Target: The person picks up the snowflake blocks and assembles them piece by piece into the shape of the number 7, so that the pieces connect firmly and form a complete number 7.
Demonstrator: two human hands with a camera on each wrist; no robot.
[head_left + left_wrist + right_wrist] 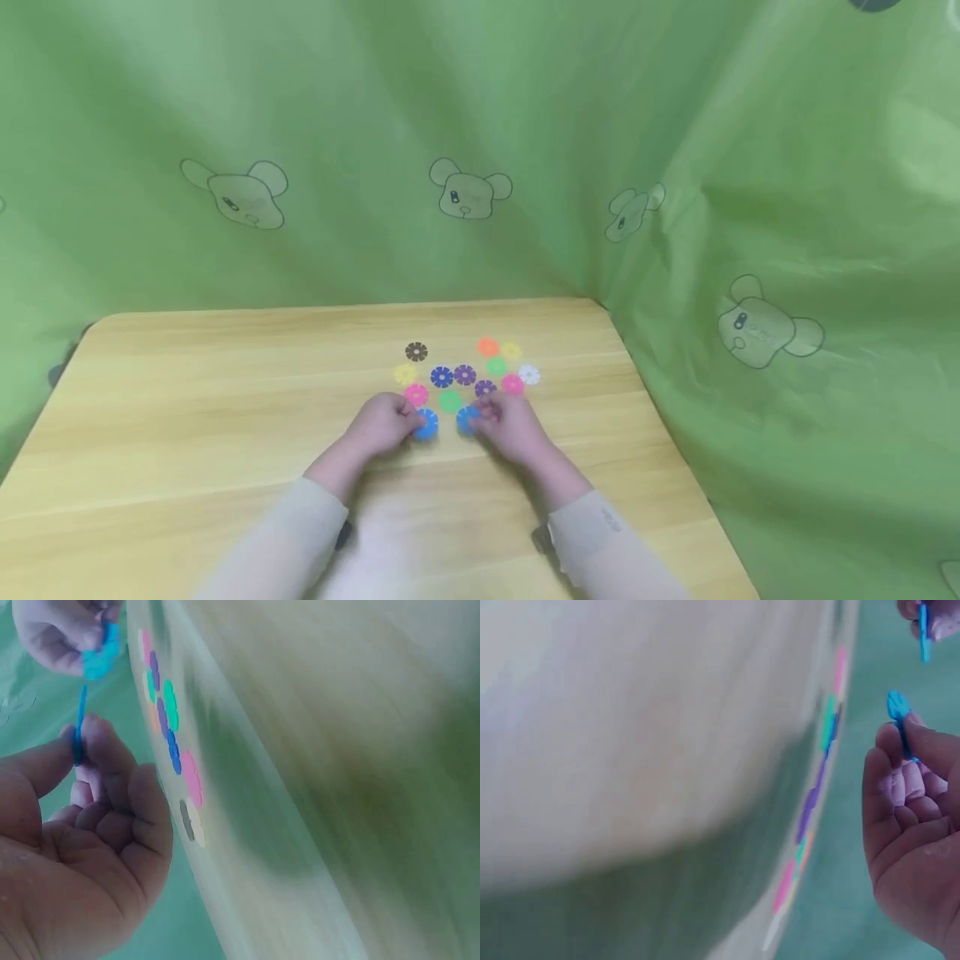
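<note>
Two pale sleeves, left (pixel 288 529) and right (pixel 611 542), both cut off at the near edge; a mark on the right cuff is too small to read. Under each cuff, a dark object, mostly hidden.

Left hand (pixel 381 423): thumb and forefinger pinching a left blue disc (pixel 427 425), slotted, part of its rim covered by the fingertips; edge-on in the left wrist view.

Right hand (pixel 513 427): thumb and fingers pinching a right blue disc (pixel 466 421), partly covered, slightly blurred. Both blue discs are held above the near middle of the wooden table (pixel 187 433), near each other, apart. Each wrist view crops the opposite hand.

On the table, beyond the hands: one near green disc (pixel 450 402); one left pink disc (pixel 416 394), just beyond the left hand; two purple discs (pixel 465 375); one dark blue disc (pixel 442 377); one right pink disc (pixel 513 384); one white disc (pixel 529 375), far right; one left yellow disc (pixel 405 374); one far green disc (pixel 497 367); one brown disc (pixel 416 352), far left; one right yellow disc (pixel 512 350); one orange disc (pixel 488 347). Nearly edge-on in the right wrist view, some overlapping.

Farthest: green curtain (pixel 360 258) printed with bear heads, faint lettering illegible, several prints cropped.
</note>
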